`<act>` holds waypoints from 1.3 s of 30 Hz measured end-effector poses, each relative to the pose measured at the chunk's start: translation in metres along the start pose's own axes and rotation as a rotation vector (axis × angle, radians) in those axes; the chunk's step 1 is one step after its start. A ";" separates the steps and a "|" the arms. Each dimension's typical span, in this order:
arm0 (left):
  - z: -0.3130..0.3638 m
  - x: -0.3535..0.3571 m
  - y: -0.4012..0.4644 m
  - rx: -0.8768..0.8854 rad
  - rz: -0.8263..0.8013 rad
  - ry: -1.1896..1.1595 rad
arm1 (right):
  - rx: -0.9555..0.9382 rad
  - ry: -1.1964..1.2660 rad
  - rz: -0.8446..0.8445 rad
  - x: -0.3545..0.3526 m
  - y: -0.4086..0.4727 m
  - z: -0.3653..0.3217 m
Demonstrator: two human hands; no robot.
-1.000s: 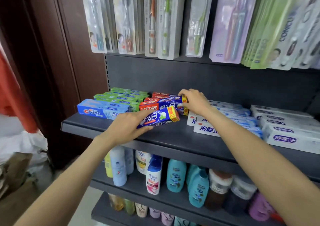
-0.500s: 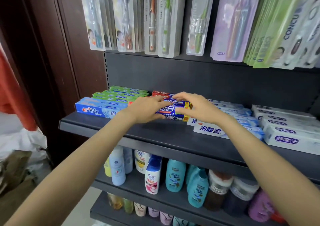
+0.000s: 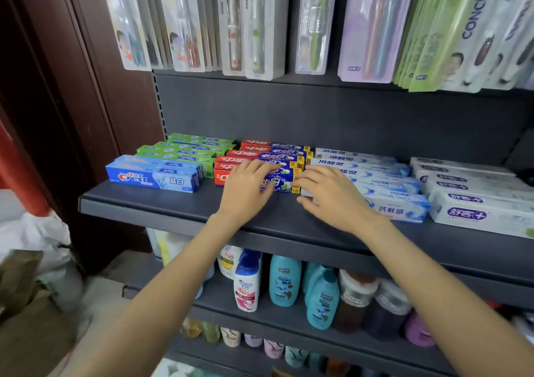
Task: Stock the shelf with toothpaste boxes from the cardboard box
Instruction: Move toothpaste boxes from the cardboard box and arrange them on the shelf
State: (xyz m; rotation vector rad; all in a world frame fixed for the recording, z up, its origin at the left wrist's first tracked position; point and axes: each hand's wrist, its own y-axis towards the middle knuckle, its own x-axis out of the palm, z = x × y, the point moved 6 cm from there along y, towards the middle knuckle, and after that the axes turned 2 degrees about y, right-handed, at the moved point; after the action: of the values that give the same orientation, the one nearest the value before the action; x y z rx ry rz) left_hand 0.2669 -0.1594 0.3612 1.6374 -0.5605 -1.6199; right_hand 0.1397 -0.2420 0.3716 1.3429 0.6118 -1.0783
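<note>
On the dark shelf [image 3: 173,207], the left hand [image 3: 248,187] lies flat over the front red-and-blue toothpaste box [image 3: 284,184] while the right hand [image 3: 332,196] presses against its yellow end, beside white-and-blue boxes [image 3: 398,200]

Red-and-blue toothpaste boxes [image 3: 261,157], dark grey shelf [image 3: 161,203]

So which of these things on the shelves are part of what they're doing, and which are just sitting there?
Part of the job:
red-and-blue toothpaste boxes
left hand
right hand
toothpaste shelf

Just sitting there:
hanging toothbrush packs
shampoo bottles
blue Crest box
</note>
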 end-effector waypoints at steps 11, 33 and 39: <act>0.086 0.001 -0.196 -0.001 -0.115 -0.390 | -0.111 0.104 0.057 0.055 -0.213 -0.088; 0.082 0.184 -0.507 -1.035 -0.960 -0.092 | -0.397 -0.030 -1.095 0.411 -0.384 -0.140; 0.082 0.183 -0.511 -1.011 -0.909 -0.092 | -0.434 -0.110 -0.995 0.409 -0.394 -0.141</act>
State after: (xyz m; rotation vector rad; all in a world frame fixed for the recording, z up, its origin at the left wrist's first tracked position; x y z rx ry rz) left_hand 0.1061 0.0026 -0.1376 1.0178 0.9973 -2.0529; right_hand -0.0030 -0.1694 -0.1915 0.5510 1.4097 -1.6530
